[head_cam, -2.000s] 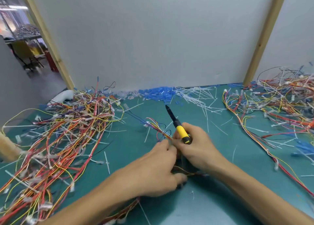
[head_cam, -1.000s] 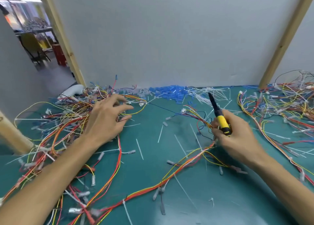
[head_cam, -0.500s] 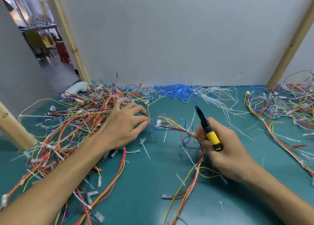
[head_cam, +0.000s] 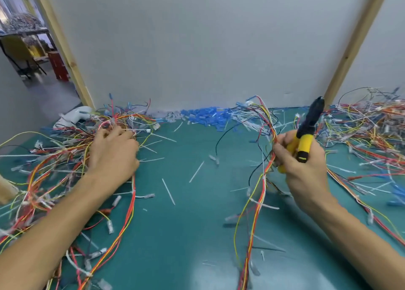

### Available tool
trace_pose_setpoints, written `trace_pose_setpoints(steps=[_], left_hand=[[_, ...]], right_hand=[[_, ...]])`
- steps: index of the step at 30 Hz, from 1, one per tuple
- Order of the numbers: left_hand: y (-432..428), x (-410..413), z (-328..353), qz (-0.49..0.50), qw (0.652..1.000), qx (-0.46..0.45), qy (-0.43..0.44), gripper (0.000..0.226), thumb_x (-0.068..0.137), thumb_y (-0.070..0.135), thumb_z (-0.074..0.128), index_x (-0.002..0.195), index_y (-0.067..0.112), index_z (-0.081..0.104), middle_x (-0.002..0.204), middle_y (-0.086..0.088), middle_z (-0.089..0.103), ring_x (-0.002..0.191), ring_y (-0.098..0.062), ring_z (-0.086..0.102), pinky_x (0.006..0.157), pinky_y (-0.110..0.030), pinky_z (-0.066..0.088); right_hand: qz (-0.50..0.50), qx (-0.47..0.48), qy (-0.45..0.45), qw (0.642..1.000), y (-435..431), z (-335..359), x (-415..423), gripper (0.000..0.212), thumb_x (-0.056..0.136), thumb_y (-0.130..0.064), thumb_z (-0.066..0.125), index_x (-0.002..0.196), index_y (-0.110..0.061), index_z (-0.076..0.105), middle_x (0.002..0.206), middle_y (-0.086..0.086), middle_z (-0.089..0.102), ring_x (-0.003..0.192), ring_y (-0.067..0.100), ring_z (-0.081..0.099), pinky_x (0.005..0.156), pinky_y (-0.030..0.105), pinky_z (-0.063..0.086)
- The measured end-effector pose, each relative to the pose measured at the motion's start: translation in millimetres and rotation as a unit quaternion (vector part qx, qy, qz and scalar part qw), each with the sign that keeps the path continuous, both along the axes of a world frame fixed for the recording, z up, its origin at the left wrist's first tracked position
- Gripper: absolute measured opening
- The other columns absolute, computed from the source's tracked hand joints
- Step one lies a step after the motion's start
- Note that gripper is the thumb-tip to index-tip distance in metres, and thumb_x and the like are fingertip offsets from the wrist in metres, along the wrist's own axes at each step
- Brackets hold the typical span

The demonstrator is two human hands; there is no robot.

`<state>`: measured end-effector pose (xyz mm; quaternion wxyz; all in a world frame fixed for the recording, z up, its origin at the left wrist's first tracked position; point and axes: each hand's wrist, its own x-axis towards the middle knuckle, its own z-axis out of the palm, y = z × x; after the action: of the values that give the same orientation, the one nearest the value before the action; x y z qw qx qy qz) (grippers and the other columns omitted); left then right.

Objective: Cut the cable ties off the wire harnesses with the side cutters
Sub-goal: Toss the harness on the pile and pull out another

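1. R hand [head_cam: 302, 169]: fingers curled tight round the yellow-and-black-handled side cutters [head_cam: 305, 146]. The tool's black end points up and away toward the wall, and its cutting tip is too blurred to make out.
2. The same hand also pinches a multicolour wire harness [head_cam: 260, 193] (red, orange, yellow, black strands) against the handle. The harness fans out above the fist and trails down toward the near edge, where it is cut off by the frame. 1 white cable tie [head_cam: 264, 204] is on it, below the hand.
3. L hand [head_cam: 114, 153]: palm down on the left heap of tangled harnesses [head_cam: 54, 158], with fingers bent into the wires. Fingertips are buried and blurred, so can't tell if it grips anything.
4. A 2nd heap of harnesses [head_cam: 372, 132] lies at the right, running out of frame.
5. Teal work mat [head_cam: 186, 235]: holds both heaps and scattered white tie offcuts [head_cam: 168, 191]. A drift of small blue plastic bits [head_cam: 208, 115] lies along the grey wall panel [head_cam: 197, 44].
6. White curved object [head_cam: 74, 116] at back left, partly hidden by wires, not identifiable.
7. 2 wooden posts [head_cam: 63, 44] frame the panel. Both forearms are cut off at the bottom edge.
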<state>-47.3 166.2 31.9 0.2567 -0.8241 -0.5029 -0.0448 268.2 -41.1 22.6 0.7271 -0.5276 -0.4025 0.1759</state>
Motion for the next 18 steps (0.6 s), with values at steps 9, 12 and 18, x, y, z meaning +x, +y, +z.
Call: trace_pose_setpoints(steps=[9,12,18], left_hand=[[-7.3,-0.6,42.5,0.092,0.984,-0.145,0.041,0.04,0.1,0.058,0.041,0.126,0.04,0.066,0.134,0.009,0.064,0.129,-0.019,0.051,0.105,-0.047,0.037],[-41.7,21.9,68.3,0.011,0.999,-0.004,0.048,0.038,0.096,0.056,0.043,0.115,0.03,0.065,0.115,0.004,0.072,0.11,-0.023,0.066,0.095,-0.045,0.043],[-153.2,107.9,66.5,-0.323,0.815,-0.36,-0.32,0.031,0.093,0.048,0.063,0.122,0.039,0.071,0.099,0.02,0.073,0.092,-0.001,0.069,0.078,-0.02,0.052]], right_hand=[[0.036,0.016,0.101,0.994,-6.0,8.2,3.8,0.032,0.094,0.013,0.066,0.09,-0.016,0.051,0.092,0.008,0.067,0.058,0.02,0.057,0.061,0.036,0.047],[0.092,0.031,0.15,0.984,-6.7,9.9,0.5,0.035,0.089,0.014,0.07,0.092,-0.015,0.05,0.088,0.007,0.07,0.056,0.02,0.058,0.061,0.035,0.049],[0.194,0.017,0.17,0.966,-11.3,15.1,-5.3,0.033,0.078,-0.001,0.075,0.097,-0.014,0.051,0.084,0.007,0.072,0.06,0.019,0.062,0.06,0.03,0.054]])
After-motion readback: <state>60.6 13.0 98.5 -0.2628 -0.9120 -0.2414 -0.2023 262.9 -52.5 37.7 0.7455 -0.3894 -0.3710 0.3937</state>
